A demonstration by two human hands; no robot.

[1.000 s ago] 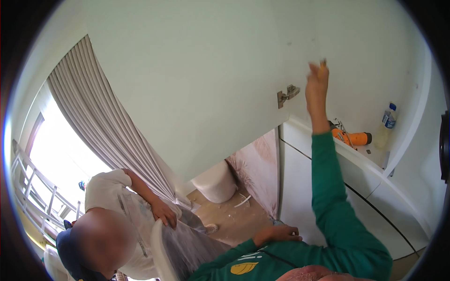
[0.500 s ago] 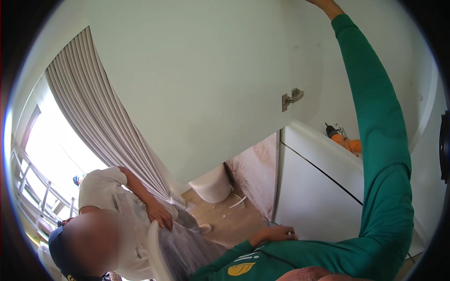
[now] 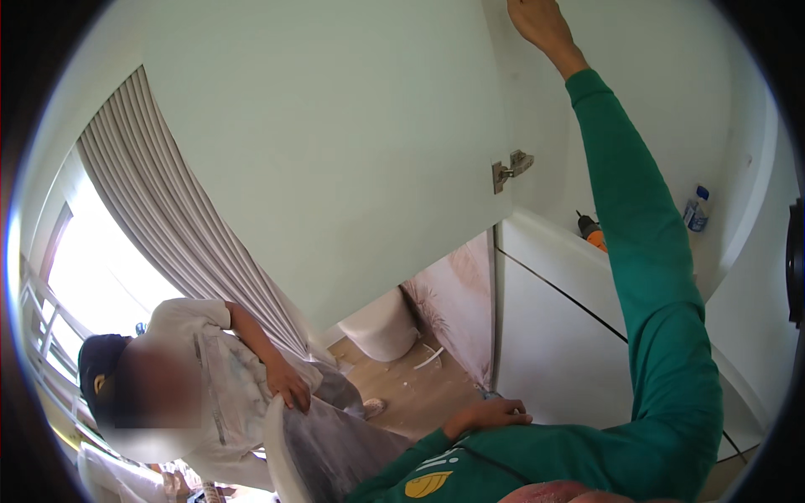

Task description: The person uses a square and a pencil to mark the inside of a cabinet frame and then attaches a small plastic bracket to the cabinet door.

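My right arm reaches up past a large pale cabinet door (image 3: 335, 151). My right hand (image 3: 543, 27) is closed near the door's inner edge, at the top of the view; the picture's border cuts off its fingertips, and whatever they hold is hidden. Lower on the same edge, a metal hinge (image 3: 510, 171) joins the door to the cabinet. Low in front of my body, my left hand (image 3: 493, 415) has curled fingers; I cannot make out anything in them.
An orange and black drill (image 3: 592, 233) lies on the cabinet's ledge, partly behind my sleeve. Inside stands a small blue-capped bottle (image 3: 697, 209). To the left, a person (image 3: 243, 369) wears a pale shirt and a dark cap. Pleated curtains (image 3: 189, 201) hang behind; a white stool (image 3: 381, 327) stands on the floor.
My right hand and arm have come lower and further left in view, uncovering the bottle and covering more of the drill. My left hand has barely moved. The person's head has shifted slightly.
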